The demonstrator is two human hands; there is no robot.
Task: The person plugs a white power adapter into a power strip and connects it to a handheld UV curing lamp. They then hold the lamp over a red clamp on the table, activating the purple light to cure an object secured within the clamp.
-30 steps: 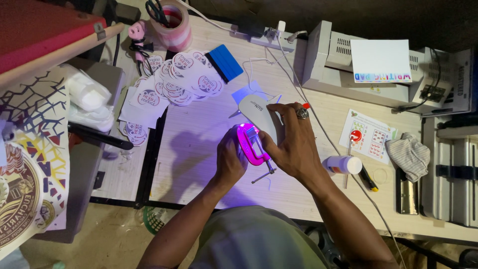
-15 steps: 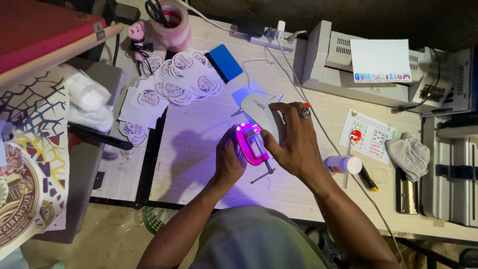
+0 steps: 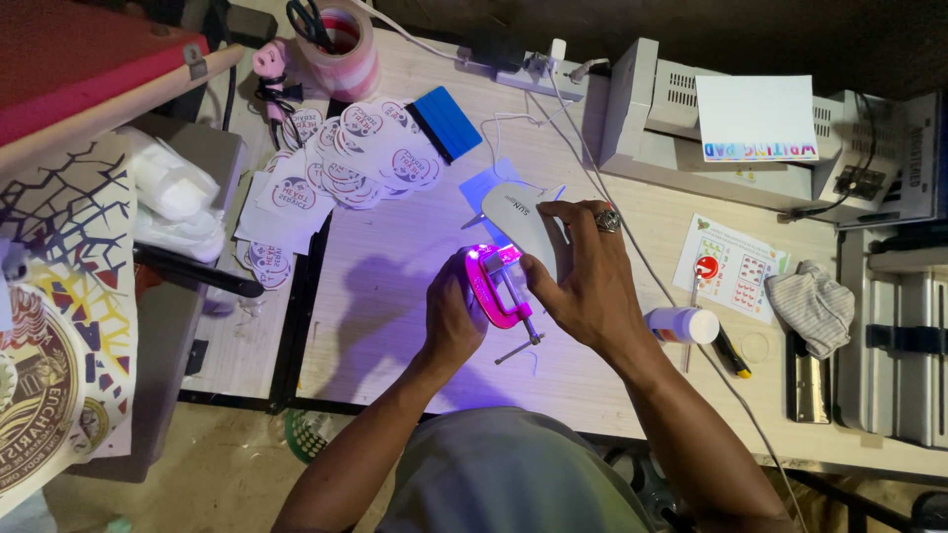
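My left hand (image 3: 452, 318) grips a pink C-clamp (image 3: 497, 291) just above the pale table (image 3: 395, 296); the clamp's metal screw handle sticks out toward me. My right hand (image 3: 585, 278), with a ring on one finger, holds a small white lamp (image 3: 521, 217) tilted over the clamp. The lamp throws violet light onto the clamp's jaws and the table. What sits between the jaws is hidden by my fingers.
A pile of round stickers (image 3: 346, 163) and a blue squeegee (image 3: 446, 121) lie at the back left. A white bottle (image 3: 681, 325), a pen (image 3: 732, 352), a printed card (image 3: 731, 265) and a grey cloth (image 3: 812, 304) lie to the right. Grey machines (image 3: 691, 128) line the back.
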